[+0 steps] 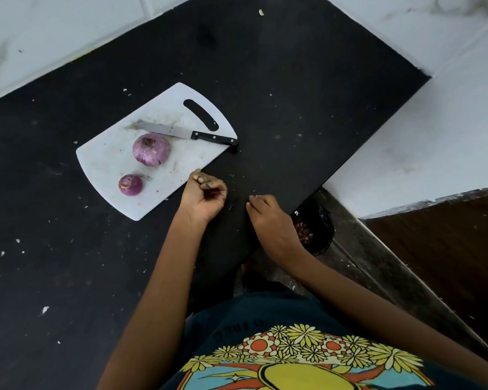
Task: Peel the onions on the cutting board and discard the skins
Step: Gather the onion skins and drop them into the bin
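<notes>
Two purple onions lie on a white cutting board (110,161) on the black counter: a large onion (151,149) in the middle and a small onion (130,185) nearer me. A black-handled knife (186,133) rests across the board behind the large onion. My left hand (204,195) hovers just right of the board's near edge, fingers curled loosely, with nothing clearly in it. Further right, my right hand (268,215) rests palm down on the counter, fingertips touching small skin bits (255,196).
A dark bin (314,230) holding onion skins stands on the floor below the counter's right edge, partly hidden by my right wrist. White crumbs and skin flakes are scattered over the black counter (279,94). White tiled walls border the counter.
</notes>
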Available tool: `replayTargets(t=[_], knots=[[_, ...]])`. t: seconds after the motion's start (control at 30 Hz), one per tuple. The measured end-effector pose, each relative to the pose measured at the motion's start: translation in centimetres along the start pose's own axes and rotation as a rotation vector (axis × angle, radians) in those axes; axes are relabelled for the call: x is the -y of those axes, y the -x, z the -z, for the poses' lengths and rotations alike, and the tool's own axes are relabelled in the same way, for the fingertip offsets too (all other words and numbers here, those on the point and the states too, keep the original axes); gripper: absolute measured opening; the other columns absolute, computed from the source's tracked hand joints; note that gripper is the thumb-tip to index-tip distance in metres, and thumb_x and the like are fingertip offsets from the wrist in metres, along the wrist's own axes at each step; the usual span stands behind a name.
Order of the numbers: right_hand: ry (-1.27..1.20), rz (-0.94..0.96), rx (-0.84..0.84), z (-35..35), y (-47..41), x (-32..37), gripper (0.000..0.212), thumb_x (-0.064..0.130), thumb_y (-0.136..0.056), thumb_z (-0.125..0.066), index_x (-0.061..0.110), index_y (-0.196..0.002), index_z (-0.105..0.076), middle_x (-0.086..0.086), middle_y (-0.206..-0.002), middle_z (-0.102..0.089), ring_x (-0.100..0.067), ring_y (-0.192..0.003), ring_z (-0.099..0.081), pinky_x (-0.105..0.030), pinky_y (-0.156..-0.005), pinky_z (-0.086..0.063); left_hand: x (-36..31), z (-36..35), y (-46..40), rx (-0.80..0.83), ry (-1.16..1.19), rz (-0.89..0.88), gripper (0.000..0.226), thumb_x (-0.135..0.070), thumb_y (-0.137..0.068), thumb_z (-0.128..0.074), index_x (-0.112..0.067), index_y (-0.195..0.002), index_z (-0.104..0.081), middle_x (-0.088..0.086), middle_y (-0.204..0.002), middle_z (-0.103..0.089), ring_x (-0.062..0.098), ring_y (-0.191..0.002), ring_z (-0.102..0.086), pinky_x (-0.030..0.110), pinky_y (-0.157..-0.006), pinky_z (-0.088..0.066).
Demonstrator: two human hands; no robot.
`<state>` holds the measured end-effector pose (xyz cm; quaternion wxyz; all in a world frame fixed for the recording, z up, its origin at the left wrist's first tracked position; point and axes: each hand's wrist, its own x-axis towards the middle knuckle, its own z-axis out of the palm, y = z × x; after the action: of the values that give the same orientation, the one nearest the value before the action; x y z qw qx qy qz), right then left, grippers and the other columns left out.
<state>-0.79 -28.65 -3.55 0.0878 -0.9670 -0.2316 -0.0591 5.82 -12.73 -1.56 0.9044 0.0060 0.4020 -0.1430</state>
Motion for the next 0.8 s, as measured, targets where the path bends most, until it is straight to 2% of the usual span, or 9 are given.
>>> replayTargets(t=[0.07, 0.1, 0.3, 0.43, 0.53, 0.6, 0.7, 0.73, 0.8], knots=[[-0.077, -0.035, 0.064, 0.4, -0.5, -0.1, 0.008, -0.002, -0.073, -0.067, 0.0, -0.081, -0.068, -0.011, -0.086, -0.066, -0.026, -0.079, -0.061, -0.031, -0.051, -0.055, 0.2, -0.1, 0.0, -0.01, -0.012, -0.002, 0.063, -0.022, -0.1, -0.041, -0.013, -0.037, -0.042, -0.007, -0.035, -0.035, 0.005, -0.029, -0.032, 0.015, -0.035, -0.032], [-0.105, -0.053, 0.103, 0.6, -0.8, -0.2, 0.006, -0.002, -0.075, -0.067, 0.002, -0.079, -0.067, -0.01, -0.085, -0.064, -0.026, -0.08, -0.058, -0.033, -0.052, -0.054, 0.3, -0.1, 0.0, -0.011, -0.016, 0.001, 0.063, -0.022, -0.1, -0.041, -0.013, -0.037, -0.042, -0.007, -0.035, -0.035, 0.005, -0.029, -0.032, 0.015, -0.035, -0.032], [-0.16, -0.11, 0.188, 2.0, -2.6, -0.6, 0.016, -0.004, -0.084, -0.051, 0.001, -0.085, -0.066, -0.012, -0.09, -0.061, -0.026, -0.09, -0.054, -0.039, -0.064, -0.05, 0.6, 0.0, -0.3, -0.016, -0.03, 0.019, 0.062, -0.021, -0.099, -0.042, -0.013, -0.037, -0.041, -0.007, -0.035, -0.035, 0.005, -0.029, -0.032, 0.014, -0.035, -0.032], [-0.188, -0.19, 0.14, 2.0, -4.5, -2.1, 0.017, -0.003, -0.086, -0.048, -0.001, -0.087, -0.064, -0.014, -0.091, -0.061, -0.027, -0.09, -0.054, -0.041, -0.072, -0.048, 0.7, -0.1, -0.2, -0.024, -0.04, 0.013, 0.062, -0.022, -0.099, -0.042, -0.013, -0.037, -0.042, -0.007, -0.036, -0.036, 0.005, -0.029, -0.032, 0.015, -0.034, -0.032], [-0.238, -0.31, 0.093, 1.4, -6.1, -3.8, 0.013, -0.002, -0.08, -0.056, 0.003, -0.082, -0.067, -0.01, -0.086, -0.064, -0.024, -0.084, -0.058, -0.033, -0.07, -0.046, 1.0, -0.3, -0.1, -0.057, -0.044, -0.004, 0.056, -0.022, -0.099, -0.044, -0.014, -0.044, -0.043, -0.007, -0.037, -0.038, 0.005, -0.028, -0.032, 0.013, -0.035, -0.033], [-0.451, -0.49, 0.02, 1.7, -6.9, -4.6, 0.01, 0.0, -0.077, -0.065, 0.006, -0.081, -0.071, -0.008, -0.084, -0.07, -0.019, -0.079, -0.064, -0.024, -0.07, -0.047, 1.2, -0.4, -0.1, -0.084, -0.052, -0.037, 0.05, -0.023, -0.099, -0.045, -0.015, -0.05, -0.043, -0.006, -0.038, -0.039, 0.005, -0.028, -0.032, 0.013, -0.036, -0.035], [-1.14, -0.844, -0.054, 3.8, -7.3, -4.4, 0.012, -0.005, -0.075, -0.072, 0.005, -0.082, -0.07, -0.009, -0.08, -0.073, -0.015, -0.075, -0.071, -0.021, -0.072, -0.055, 1.6, -0.6, -0.3, -0.11, -0.089, -0.071, 0.052, -0.025, -0.1, -0.045, -0.014, -0.049, -0.048, -0.005, -0.04, -0.042, 0.006, -0.031, -0.037, 0.014, -0.039, -0.04], [-1.335, -0.877, -0.057, 4.6, -7.4, -3.9, 0.014, -0.008, -0.076, -0.071, 0.004, -0.082, -0.068, -0.009, -0.078, -0.073, -0.014, -0.073, -0.071, -0.02, -0.071, -0.056, 1.7, -0.7, -0.3, -0.116, -0.097, -0.075, 0.048, -0.025, -0.1, -0.046, -0.013, -0.053, -0.049, -0.004, -0.041, -0.044, 0.007, -0.033, -0.041, 0.015, -0.04, -0.044], [-1.486, -0.82, -0.051, 6.0, -7.3, -2.6, 0.015, -0.011, -0.076, -0.069, 0.003, -0.082, -0.068, -0.007, -0.076, -0.072, -0.011, -0.071, -0.07, -0.019, -0.071, -0.057, 2.1, -1.0, -0.3, -0.123, -0.111, -0.085, 0.039, -0.025, -0.099, -0.048, -0.012, -0.062, -0.051, -0.002, -0.044, -0.049, 0.007, -0.039, -0.048, 0.018, -0.046, -0.051]])
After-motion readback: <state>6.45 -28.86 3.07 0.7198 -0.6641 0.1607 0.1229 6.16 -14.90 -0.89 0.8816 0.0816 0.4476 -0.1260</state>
